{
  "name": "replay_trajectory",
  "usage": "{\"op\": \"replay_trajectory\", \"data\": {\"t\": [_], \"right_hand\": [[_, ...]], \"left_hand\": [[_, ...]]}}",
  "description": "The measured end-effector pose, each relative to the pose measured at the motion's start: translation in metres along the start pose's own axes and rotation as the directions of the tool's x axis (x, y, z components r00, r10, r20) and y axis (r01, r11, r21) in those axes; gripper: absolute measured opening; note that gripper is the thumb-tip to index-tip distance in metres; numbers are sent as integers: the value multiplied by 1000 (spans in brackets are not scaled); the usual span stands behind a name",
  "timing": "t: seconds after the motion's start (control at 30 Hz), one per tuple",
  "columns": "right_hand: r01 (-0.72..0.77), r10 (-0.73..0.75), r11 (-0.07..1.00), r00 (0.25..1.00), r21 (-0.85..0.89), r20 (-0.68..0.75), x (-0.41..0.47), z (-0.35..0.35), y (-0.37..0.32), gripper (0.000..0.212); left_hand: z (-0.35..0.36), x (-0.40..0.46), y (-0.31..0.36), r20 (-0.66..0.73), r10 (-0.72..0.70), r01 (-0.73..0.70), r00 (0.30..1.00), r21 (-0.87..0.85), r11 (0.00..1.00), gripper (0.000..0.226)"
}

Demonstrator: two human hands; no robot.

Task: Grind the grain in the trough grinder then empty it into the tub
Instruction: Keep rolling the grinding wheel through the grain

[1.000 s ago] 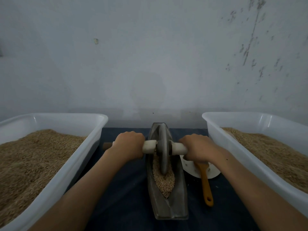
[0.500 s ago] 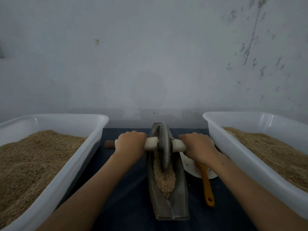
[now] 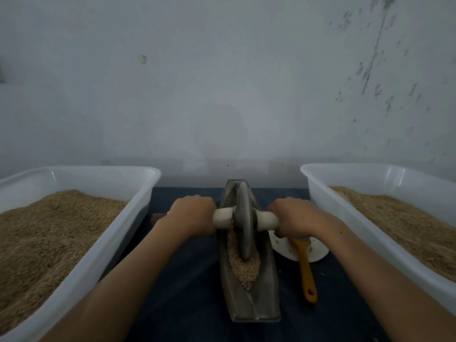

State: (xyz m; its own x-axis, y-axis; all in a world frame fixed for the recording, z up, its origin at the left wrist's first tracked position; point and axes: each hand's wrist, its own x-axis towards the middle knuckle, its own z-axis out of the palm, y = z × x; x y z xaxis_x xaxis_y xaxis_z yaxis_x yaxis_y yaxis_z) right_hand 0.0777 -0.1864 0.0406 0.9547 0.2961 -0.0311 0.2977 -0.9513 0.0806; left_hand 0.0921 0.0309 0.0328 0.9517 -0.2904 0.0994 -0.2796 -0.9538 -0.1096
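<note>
Dim, bluish; soft; edges bowed

Two white plastic tubs, one at the left (image 3: 103, 174) and one at the right (image 3: 345, 169); one trough grinder (image 3: 256, 307) with one grinding wheel (image 3: 244, 223); two hands, left (image 3: 191, 214) and right (image 3: 294, 217); one orange-handled brush (image 3: 307, 272); one white plate (image 3: 318, 253).

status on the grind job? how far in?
Done: the trough is loaded; grain fills its near half. In hand: left hand and right hand grip the axle handle with the wheel standing in the grain, which looks mostly whole. Left: finish grinding, then empty the trough into a tub; which one is unclear, both hold grain.
</note>
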Motion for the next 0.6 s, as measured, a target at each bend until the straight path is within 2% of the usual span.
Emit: {"op": "replay_trajectory", "data": {"t": [0.13, 0.23, 0.33, 0.5, 0.6], "right_hand": [[-29, 18, 999, 961, -36, -276, 5, 12, -3, 22], [-28, 23, 1000, 948, -11, -319, 6, 15, -2, 19], [-13, 12, 1000, 975, -4, -224, 4, 10, 0, 22], [15, -14, 1000, 1000, -16, 24, 0, -4, 0, 40], [11, -13, 1000, 997, 27, 75, -1, -4, 1, 40]], "left_hand": [[7, 0, 2, -178, -41, 47, 983, 33, 998, 26], [9, 1, 4, -246, -44, 60, 968, 61, 996, 21], [6, 1, 4, -165, -28, 40, 986, 69, 997, 26], [-2, -2, -1, 67, 0, 2, 998, -30, 1000, 41], [-4, -1, 0, 85, 8, -6, 996, -22, 1000, 43]]}}
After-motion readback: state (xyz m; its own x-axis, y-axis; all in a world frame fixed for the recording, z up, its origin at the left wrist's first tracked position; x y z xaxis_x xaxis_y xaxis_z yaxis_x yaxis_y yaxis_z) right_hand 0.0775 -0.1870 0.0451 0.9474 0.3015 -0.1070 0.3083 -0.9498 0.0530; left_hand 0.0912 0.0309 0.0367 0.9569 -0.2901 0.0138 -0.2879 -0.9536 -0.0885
